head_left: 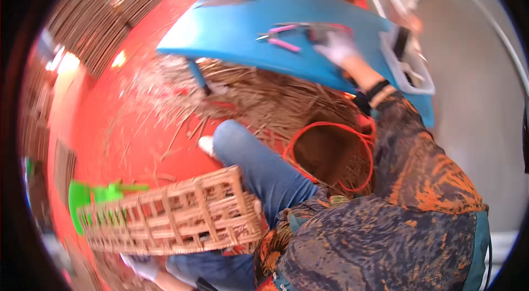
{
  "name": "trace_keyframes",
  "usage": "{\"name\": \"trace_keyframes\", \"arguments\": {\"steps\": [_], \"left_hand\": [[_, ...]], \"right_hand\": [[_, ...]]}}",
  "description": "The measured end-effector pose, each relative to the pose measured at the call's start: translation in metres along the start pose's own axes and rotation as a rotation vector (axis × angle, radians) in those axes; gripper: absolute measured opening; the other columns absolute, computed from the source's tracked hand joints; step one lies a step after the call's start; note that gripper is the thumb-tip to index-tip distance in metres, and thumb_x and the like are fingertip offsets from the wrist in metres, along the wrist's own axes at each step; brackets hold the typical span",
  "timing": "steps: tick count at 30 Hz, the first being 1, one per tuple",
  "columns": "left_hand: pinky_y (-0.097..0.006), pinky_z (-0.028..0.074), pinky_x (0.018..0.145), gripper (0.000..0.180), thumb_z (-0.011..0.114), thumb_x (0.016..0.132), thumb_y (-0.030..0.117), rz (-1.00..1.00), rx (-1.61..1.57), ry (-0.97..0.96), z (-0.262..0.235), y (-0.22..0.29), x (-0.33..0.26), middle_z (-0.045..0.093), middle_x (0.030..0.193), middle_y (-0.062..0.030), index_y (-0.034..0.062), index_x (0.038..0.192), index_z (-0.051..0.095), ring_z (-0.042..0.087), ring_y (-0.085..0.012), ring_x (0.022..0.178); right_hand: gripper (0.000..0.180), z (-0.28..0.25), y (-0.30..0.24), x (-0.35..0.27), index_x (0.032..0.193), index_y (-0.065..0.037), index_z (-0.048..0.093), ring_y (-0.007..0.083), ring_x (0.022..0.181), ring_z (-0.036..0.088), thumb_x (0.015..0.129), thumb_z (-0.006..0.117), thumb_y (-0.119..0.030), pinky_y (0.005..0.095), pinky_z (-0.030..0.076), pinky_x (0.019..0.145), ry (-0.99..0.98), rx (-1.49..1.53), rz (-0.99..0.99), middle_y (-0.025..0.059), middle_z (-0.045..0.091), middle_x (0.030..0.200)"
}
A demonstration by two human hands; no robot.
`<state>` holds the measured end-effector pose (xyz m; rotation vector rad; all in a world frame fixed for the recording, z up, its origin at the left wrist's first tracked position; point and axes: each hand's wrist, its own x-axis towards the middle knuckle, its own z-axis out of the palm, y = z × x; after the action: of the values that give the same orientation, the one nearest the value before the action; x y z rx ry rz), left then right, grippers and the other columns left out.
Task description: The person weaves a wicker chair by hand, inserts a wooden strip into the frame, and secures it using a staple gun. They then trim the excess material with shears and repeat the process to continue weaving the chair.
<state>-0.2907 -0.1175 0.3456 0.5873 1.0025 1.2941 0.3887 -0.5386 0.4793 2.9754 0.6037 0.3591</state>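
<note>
Low at the person's left, the wicker basket [176, 216] is a half-woven thing, an open lattice of pale tan cane with square gaps, thicker uprights and a tighter woven band along its lower edge. It lies tilted across the lap, over the blue-jeaned leg [259, 167], with loose cane ends sticking out at its right end. The left hand [140, 265], in a pale glove, sits just under the basket's lower rim, touching it from below; its fingers are mostly hidden by the weave, so I cannot tell whether they are curled on the rim or only propping it.

Up ahead, the right hand [336, 43], also in a pale glove, is stretched out to the blue board [242, 32]. It is blurred; the fingers look bent down onto the board's surface, but whether they are clamped on anything cannot be told. Just left of those fingertips lie pink-handled pliers [282, 37].

Below the board, a heap of cut cane scraps and straw [248, 98] spreads over a red floor [110, 131]. An orange cord [352, 147] loops round a hollow near the person's right elbow. A green plastic piece [88, 197] shows behind the basket's left end. Stacks of brown woven matting [99, 21] line the far left, and a pale grey wall [474, 98] stands to the right.
</note>
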Motion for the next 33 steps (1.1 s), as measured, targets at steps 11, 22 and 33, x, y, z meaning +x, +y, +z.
{"name": "trace_keyframes", "arguments": {"steps": [11, 22, 33], "left_hand": [[-0.022, 0.017, 0.037, 0.022, 0.058, 0.094, 0.024, 0.009, -0.169, -0.323, -0.016, 0.056, 0.014, 0.028, 0.051, 0.0098, 0.0097, 0.079, 0.052, 0.021, -0.0038, 0.038], [-0.021, 0.021, 0.038, 0.019, 0.062, 0.092, 0.021, 0.0, -0.214, -0.33, 0.002, 0.037, 0.001, 0.036, 0.052, 0.0083, 0.0052, 0.083, 0.058, 0.028, -0.0034, 0.039], [-0.02, 0.028, 0.043, 0.02, 0.063, 0.091, 0.024, 0.013, -0.078, -0.331, -0.003, 0.049, 0.001, 0.058, 0.065, 0.0029, 0.0068, 0.081, 0.066, 0.039, -0.003, 0.046]], "right_hand": [[0.047, -0.033, 0.025, -0.024, 0.127, -0.004, 0.052, 0.0164, 0.077, 0.062, 0.084, 0.063, -0.02, 0.0301, 0.05, 0.067, -0.032, 0.834, 0.001, 0.0086, 0.064, 0.096], [0.027, -0.295, -0.262, -0.141, 0.106, -0.001, 0.055, 0.0099, 0.049, 0.045, 0.086, 0.063, -0.018, 0.0251, 0.038, 0.049, -0.241, 1.083, -0.605, 0.0004, 0.049, 0.063], [0.032, -0.377, -0.528, -0.281, 0.101, -0.001, 0.065, 0.0087, 0.053, 0.056, 0.079, 0.074, -0.023, 0.0248, 0.045, 0.049, -0.6, 0.325, -1.364, 0.0041, 0.06, 0.063]]}}
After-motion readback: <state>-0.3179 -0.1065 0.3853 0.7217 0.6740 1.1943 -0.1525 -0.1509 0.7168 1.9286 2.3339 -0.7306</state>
